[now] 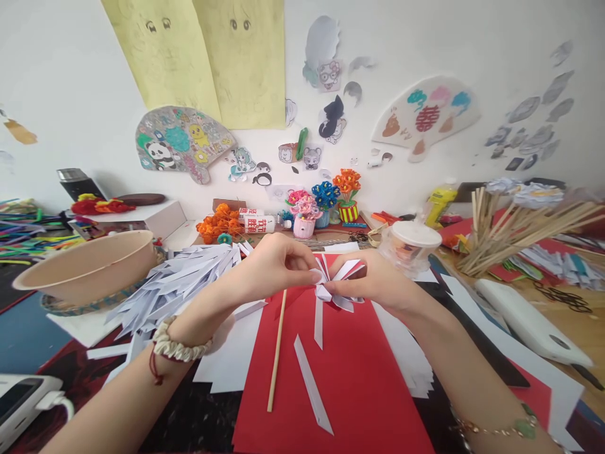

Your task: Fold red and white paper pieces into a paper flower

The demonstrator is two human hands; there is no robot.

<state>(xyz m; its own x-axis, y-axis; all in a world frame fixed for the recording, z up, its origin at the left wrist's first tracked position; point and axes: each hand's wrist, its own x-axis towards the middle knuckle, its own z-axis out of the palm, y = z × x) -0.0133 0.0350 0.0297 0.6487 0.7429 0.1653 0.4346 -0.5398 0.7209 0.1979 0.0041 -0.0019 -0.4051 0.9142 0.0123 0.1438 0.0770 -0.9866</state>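
Above a sheet of red paper, both hands meet at a white folded-paper flower with several petals fanned out. My left hand pinches the flower's left side near its middle. On the other side, my right hand grips it between thumb and fingers. A white paper strip hangs or lies just below the flower; I cannot tell whether it is joined. Another folded paper strip rests on the red sheet, with a thin wooden stick to its left.
Left of the hands lies a heap of white paper strips beside a beige basin. A lidded plastic cup stands close behind my right hand. Wooden sticks and a white power bank are at right. Pipe-cleaner flower pots line the wall.
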